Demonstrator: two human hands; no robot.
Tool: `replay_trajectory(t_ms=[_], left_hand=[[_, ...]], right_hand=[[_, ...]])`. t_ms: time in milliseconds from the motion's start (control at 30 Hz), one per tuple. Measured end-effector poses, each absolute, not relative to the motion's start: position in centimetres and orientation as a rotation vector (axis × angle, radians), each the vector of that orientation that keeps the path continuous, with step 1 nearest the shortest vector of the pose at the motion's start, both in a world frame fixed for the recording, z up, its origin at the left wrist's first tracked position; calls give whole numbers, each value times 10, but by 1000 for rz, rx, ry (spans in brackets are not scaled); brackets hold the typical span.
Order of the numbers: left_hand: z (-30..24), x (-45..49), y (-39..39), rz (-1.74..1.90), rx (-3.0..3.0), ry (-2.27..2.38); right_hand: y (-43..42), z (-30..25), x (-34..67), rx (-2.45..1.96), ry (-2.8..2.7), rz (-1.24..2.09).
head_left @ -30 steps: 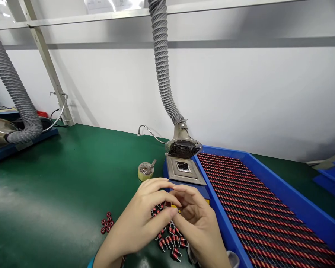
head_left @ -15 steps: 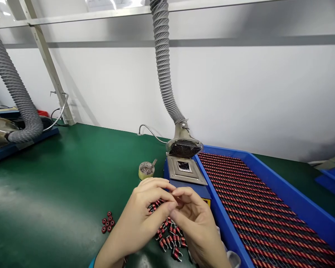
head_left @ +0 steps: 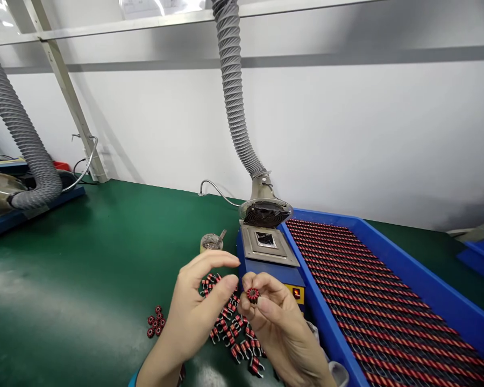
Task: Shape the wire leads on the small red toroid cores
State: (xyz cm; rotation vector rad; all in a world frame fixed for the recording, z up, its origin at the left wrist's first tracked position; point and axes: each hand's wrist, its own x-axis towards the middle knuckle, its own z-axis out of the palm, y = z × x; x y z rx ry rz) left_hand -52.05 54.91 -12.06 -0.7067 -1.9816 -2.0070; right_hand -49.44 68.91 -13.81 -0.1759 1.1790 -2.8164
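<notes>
A small red-and-black wound toroid coil [head_left: 253, 294] is pinched between the fingertips and thumb of my right hand [head_left: 280, 320], its round face toward me. Just left of it, my left hand [head_left: 199, 303] has thumb and fingers apart with nothing between them. Beneath and between both hands lies a loose pile of similar coils [head_left: 229, 322] with pale wire leads, partly hidden by the hands. A little cluster of coils [head_left: 156, 322] sits on the green table left of my left wrist.
Behind my hands stands a solder pot [head_left: 268, 244] with a metal top, under a fume hood [head_left: 266, 209] on a grey hose [head_left: 236, 91]. A small cup [head_left: 211, 242] holds a stick-like tool. At right, a blue tray [head_left: 391, 244] contains rows of coils.
My hands, together before, have come apart. The left has drawn away to the left and opened; the right now shows the coil in its fingertips.
</notes>
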Motion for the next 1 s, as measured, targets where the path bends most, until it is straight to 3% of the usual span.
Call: replay_trajectory(t_ms=[200, 400, 667, 867, 1000], left_hand=[[-118, -520, 558, -2484, -761, -1856], [-120, -520, 563, -2709, -516, -1695], [-125, -525, 552, -2469, -463, -1440], [-118, -524, 539, -2208, -866, -2123], [-112, -522, 548, -2102, -985, -2238]], right_hand=[[686, -133, -492, -55, 1293, -2843], [685, -133, -492, -69, 1342, -2826], [687, -133, -493, -84, 1248, -2814], [690, -133, -494, -162, 1166, -2814], [686, -132, -489, -24, 1197, -2835]])
